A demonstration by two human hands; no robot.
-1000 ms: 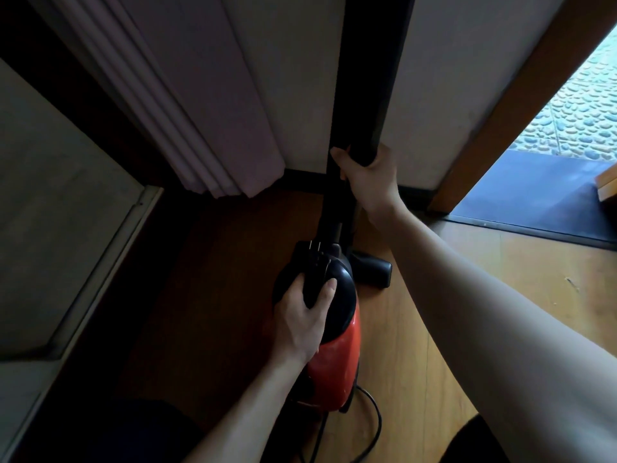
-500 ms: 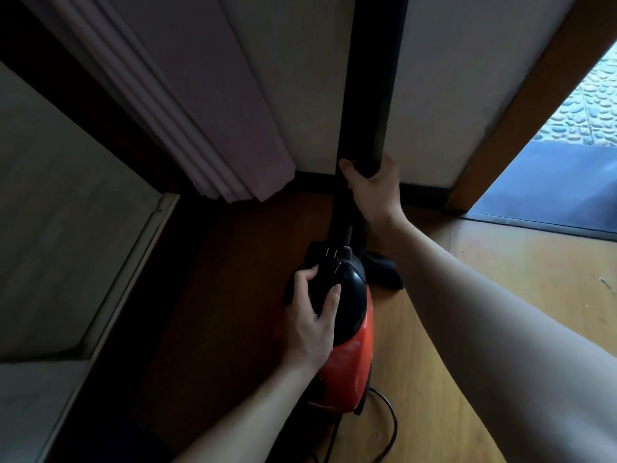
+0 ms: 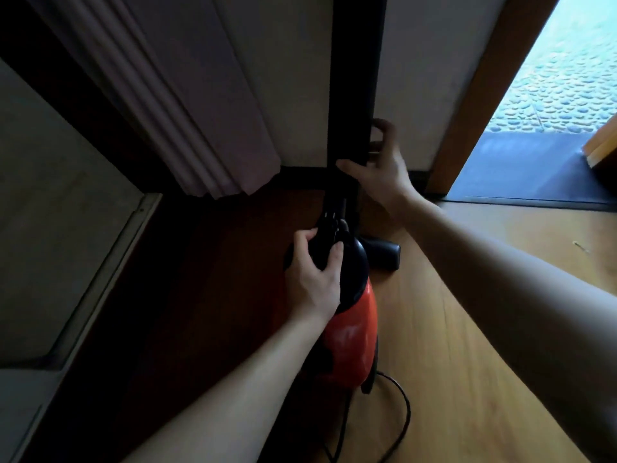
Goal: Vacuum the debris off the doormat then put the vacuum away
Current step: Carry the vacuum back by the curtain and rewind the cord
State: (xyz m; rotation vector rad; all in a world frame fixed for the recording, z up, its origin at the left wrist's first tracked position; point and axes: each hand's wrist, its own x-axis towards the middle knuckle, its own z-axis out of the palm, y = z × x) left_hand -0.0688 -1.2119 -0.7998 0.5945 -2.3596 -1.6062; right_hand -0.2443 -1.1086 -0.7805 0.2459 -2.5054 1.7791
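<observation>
- The vacuum [image 3: 350, 342], a red body with a rounded black top, stands on the wooden floor [image 3: 484, 312] close to the wall [image 3: 293, 78].
- The left hand [image 3: 315, 282] grips the vacuum's black top. Its fingers [image 3: 305, 238] curl over the far side and the thumb presses the near side.
- A black tube [image 3: 357, 78] runs from the vacuum's top up in front of the wall and out of the upper edge of the view.
- The right hand [image 3: 384, 172] holds the tube just beyond the vacuum's top. The thumb lies across the front and the fingers are curled loosely at its right edge, so the grasp looks light.
- A black nozzle [image 3: 384, 257] lies on the floor just right of the vacuum's top, partly hidden behind it.
- A black cord [image 3: 402, 416] loops on the floor at the vacuum's near end.
- A pleated panel [image 3: 200, 111] hangs left of the vacuum and ends just above the floor.
- A wooden door frame [image 3: 484, 95] slants up right of the vacuum.
- The dark doormat [image 3: 521, 175] lies in the doorway, well apart from the vacuum on its right. I cannot tell whether there is debris on it.
- Pebbled ground [image 3: 561, 95] shows beyond the doormat.
</observation>
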